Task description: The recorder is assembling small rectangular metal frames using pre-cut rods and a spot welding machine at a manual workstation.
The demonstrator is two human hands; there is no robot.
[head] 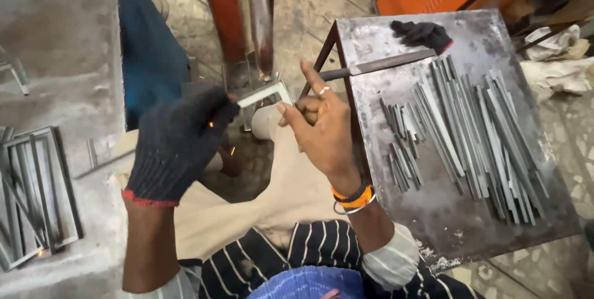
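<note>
A: Item one, the hands?

B: Left hand [179, 141], in a dark knit glove with a red cuff, closed around one end of a small L-shaped metal piece [267, 92]. Right hand [322, 129], bare, with a ring and orange and black bangles at the wrist; fingers curled narrow, forefinger raised, touching the other end of the same piece. Whether it also grips something in the palm, I cannot tell.

A: Location of the piece?

B: Held in the air between both hands, above the person's lap, just below an upright metal tool [260, 21] with an orange machine body behind it. A few sparks show near the gloved hand.

A: Item two, the desk?

B: Steel-topped desk [445, 212] on the person's right. It carries a spread of flat grey metal strips [470, 132], long ones to the right and short ones to the left, one longer bar [383, 64] lying crosswise above them, and a spare dark glove [424, 33] at the far edge.

A: Anything on the left?

B: Welded rectangular metal frames [34, 194], stacked on the grey floor.
</note>
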